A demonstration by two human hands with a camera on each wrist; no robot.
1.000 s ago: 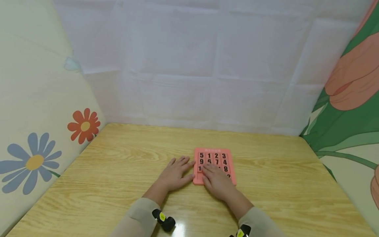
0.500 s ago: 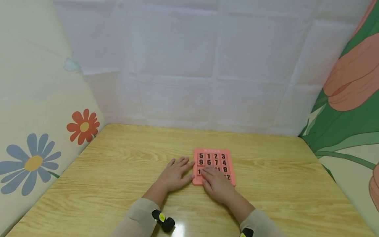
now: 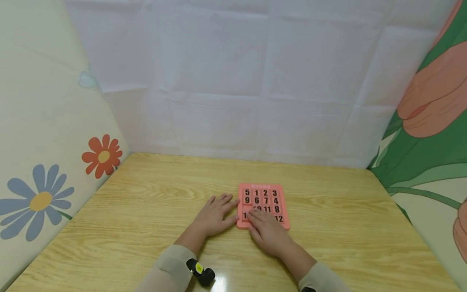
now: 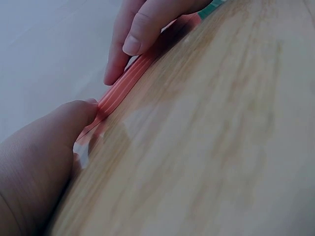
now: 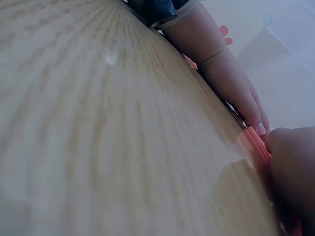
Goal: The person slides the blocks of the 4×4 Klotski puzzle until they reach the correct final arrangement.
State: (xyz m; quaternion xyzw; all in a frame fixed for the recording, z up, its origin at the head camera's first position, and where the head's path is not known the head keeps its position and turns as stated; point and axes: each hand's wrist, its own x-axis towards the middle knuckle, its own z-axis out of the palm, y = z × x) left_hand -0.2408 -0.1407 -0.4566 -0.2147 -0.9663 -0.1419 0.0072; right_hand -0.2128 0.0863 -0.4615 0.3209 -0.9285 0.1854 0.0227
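A pink sliding number puzzle (image 3: pixel 261 186) lies on the table with black numerals on its tiles. The top row reads 5 1 2 3, the second 9 6 7 4. A vacant slot shows at the left of the third row. My right hand (image 3: pixel 270 233) lies over the lower part, fingertips on the bottom-left tile (image 3: pixel 245 215), whose numeral is partly covered. Other bottom tiles are hidden under the hand. My left hand (image 3: pixel 214 217) rests on the table with fingers spread, its thumb and a fingertip at the frame's left edge (image 4: pixel 129 82).
The wood-grain table (image 3: pixel 164 182) runs back to a white cloth (image 3: pixel 219 81). Flower-printed panels stand to the left (image 3: pixel 43 121) and right (image 3: pixel 430 170). A black strapped device (image 3: pixel 202 272) sits on the left sleeve.
The tile under my right fingertips has slid down from the third row's left end into the bottom-left corner. My right hand has moved slightly toward me; my left has stayed in place.
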